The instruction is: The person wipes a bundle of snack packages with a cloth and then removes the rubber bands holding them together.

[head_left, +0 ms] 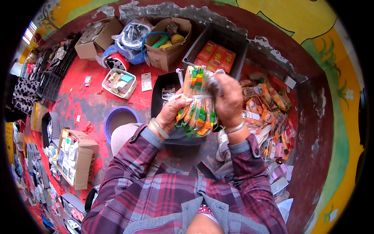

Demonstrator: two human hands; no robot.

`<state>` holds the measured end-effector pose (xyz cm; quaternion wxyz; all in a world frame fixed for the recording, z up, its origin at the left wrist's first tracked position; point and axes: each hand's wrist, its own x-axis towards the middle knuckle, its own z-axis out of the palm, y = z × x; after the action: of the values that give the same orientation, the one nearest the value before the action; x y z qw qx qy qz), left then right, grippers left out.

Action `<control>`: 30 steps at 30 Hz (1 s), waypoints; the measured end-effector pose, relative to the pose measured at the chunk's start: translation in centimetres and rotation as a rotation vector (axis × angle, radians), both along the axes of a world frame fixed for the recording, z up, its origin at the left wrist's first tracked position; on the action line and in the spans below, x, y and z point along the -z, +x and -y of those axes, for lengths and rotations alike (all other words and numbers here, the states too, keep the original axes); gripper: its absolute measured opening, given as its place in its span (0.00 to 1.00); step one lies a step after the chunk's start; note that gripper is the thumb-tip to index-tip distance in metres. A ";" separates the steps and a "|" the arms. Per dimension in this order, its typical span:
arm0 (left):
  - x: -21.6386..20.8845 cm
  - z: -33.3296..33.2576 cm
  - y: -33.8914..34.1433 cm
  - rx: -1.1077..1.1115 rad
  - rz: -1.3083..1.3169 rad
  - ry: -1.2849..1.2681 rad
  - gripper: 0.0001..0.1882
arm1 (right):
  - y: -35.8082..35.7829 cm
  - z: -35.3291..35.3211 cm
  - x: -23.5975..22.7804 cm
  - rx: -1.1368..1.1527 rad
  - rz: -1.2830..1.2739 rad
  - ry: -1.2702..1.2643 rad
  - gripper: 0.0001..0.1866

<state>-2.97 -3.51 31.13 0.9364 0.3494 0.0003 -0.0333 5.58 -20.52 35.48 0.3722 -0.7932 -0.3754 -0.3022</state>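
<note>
Seen from above, a person in a plaid shirt (156, 195) holds a bundle of clear plastic packs (196, 117) in front of the body, with orange, green, yellow and red showing through. The left hand (171, 113) pinches the bundle's left side, thumb lying across its front. The right hand (230, 97) curls at the upper right edge; its fingertips are blurred, so how firmly they close cannot be told. Beneath the bundle sits a black container (181, 143). To its left, a purple basin (108, 125) stands on the worn red floor (87, 105); to the right lies a loose heap of wrapped items (269, 113). Farther off are a white basket (130, 94) of small things and a dark crate (242, 50) of orange boxes (218, 56). Beyond them, a dark red wall band (210, 15) shows peeling paint.
</note>
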 end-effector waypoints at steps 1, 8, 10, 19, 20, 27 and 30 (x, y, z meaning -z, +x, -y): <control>-0.3 0.1 0.0 -0.001 0.006 -0.003 0.35 | 1.7 1.0 0.7 0.056 0.001 0.067 0.16; -1.0 -1.1 0.0 -0.046 0.042 -0.086 0.36 | 3.8 4.5 -1.0 -0.804 -1.425 1.081 0.23; -0.3 -0.5 0.3 -0.041 0.044 -0.058 0.37 | 1.2 1.4 0.6 -0.690 -1.276 0.776 0.28; -0.8 -0.4 -0.7 0.027 0.055 0.032 0.41 | 0.5 0.6 2.5 -0.885 -1.717 1.143 0.25; -1.2 -0.5 -0.2 0.015 0.050 0.068 0.39 | 1.1 0.5 2.8 -0.877 -1.734 1.130 0.24; -1.0 -1.0 1.0 -0.014 -0.075 0.466 0.52 | 2.4 1.1 2.6 -0.506 -1.276 0.941 0.16; 0.6 0.8 1.7 -0.057 0.084 0.482 0.53 | 1.0 -0.2 1.8 -0.495 -1.195 0.955 0.16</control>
<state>-1.26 -4.34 30.55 0.8257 0.5637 -0.0207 0.0087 6.60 -20.32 33.66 0.8654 -0.4698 -0.1078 0.1368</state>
